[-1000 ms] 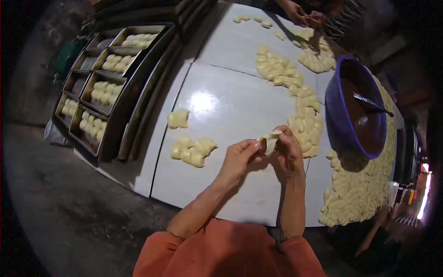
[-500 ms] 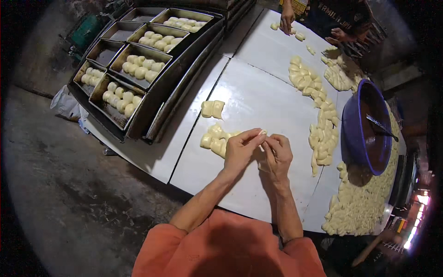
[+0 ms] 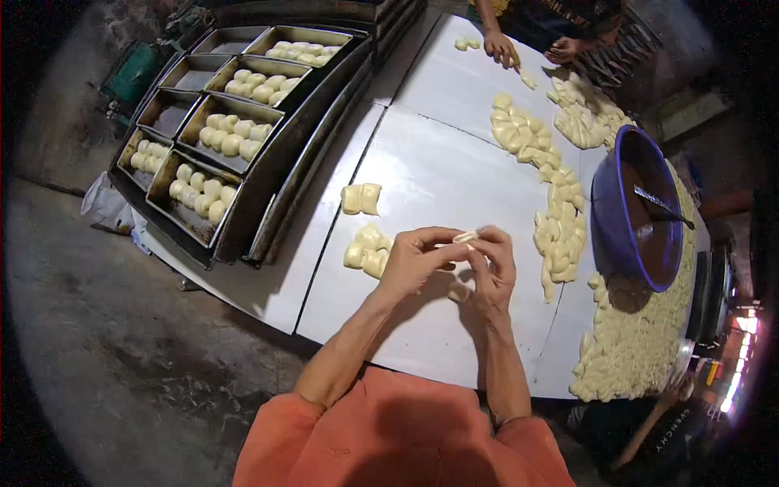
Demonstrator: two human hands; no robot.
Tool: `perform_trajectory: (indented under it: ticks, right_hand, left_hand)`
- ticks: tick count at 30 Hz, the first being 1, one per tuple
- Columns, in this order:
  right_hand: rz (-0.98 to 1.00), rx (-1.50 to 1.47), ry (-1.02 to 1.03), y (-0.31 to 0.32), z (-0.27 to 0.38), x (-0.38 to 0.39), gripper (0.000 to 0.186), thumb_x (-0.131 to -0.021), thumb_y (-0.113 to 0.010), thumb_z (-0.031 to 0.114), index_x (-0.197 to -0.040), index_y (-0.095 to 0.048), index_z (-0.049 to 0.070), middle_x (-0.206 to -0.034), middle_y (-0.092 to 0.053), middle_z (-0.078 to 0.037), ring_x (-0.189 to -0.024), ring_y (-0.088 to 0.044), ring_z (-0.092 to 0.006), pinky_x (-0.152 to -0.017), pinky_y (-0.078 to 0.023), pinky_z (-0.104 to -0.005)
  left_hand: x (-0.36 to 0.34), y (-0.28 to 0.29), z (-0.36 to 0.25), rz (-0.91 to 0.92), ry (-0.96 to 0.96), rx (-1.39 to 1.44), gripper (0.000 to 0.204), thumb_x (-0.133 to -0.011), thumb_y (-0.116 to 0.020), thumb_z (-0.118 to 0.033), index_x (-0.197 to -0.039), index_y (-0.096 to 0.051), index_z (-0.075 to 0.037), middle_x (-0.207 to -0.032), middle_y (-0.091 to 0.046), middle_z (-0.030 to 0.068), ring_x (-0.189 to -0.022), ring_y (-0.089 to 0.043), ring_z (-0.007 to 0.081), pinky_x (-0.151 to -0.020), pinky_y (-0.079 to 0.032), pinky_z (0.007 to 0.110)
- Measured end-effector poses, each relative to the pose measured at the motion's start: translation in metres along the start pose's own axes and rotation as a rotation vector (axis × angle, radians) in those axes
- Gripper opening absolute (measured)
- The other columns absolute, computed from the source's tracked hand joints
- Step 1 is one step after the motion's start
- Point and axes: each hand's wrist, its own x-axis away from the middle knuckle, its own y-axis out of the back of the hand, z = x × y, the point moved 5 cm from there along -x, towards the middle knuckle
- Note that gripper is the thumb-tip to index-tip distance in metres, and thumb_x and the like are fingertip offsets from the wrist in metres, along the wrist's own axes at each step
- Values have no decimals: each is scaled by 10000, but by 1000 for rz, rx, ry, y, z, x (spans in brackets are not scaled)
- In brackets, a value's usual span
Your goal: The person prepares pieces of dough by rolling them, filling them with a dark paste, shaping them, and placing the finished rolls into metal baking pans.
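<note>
My left hand and my right hand meet over the white tabletop, both closed on a small piece of pale dough between their fingertips. Just below them lies another small lump of dough. Left of my hands are a pair of joined dough pieces and a larger cluster, partly behind my left hand. A long band of dough pieces lies to the right.
Metal pans, several holding dough balls, stand at left. At right, a purple basin of brown paste holds a utensil, beside many dough pieces. A co-worker's hands work at the far edge; another person's arm shows lower right.
The brown filling seen in my fingers is now hidden as they have folded the dough over. The view has shifted, showing more pans. The co-worker's hand reaches onto the table.
</note>
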Motion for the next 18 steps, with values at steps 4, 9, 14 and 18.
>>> perform_trajectory:
  ticks: [4,9,14,18]
  right_hand:
    - [-200,-175,68,-10,-12,4,125,-998,-610,84,-1108,-648,40,-1201,-603,-135,-1106,-586,-197,-979,-479,-352]
    - [-266,131,203,2,-23,3,198,-975,-714,226,-973,-635,45,-941,-618,-55,-836,-556,-142,-759,-487,-301]
    - [-114,140,-225,17,-44,0,320,-959,-727,310,-979,-633,5,-873,-614,-42,-746,-544,-143,-653,-481,-289]
    - [36,263,40,18,-5,13,199,-913,-741,111,-1069,-680,3,-1159,-655,-124,-921,-637,-173,-749,-558,-311]
  left_hand:
    - [-2,5,10,22,-23,-41,249,-972,-685,-156,-1151,-734,10,-920,-734,38,-798,-668,81,-690,-548,228]
    - [4,-4,9,69,-111,-141,272,-985,-645,-181,-1161,-697,21,-965,-695,65,-869,-664,119,-683,-570,280]
    - [-3,-4,15,53,57,-205,211,-946,-706,-120,-1087,-719,36,-936,-718,79,-785,-685,122,-706,-577,281]
    - [-5,1,24,13,57,-167,232,-959,-701,-161,-1051,-726,50,-928,-730,86,-805,-683,116,-699,-558,255]
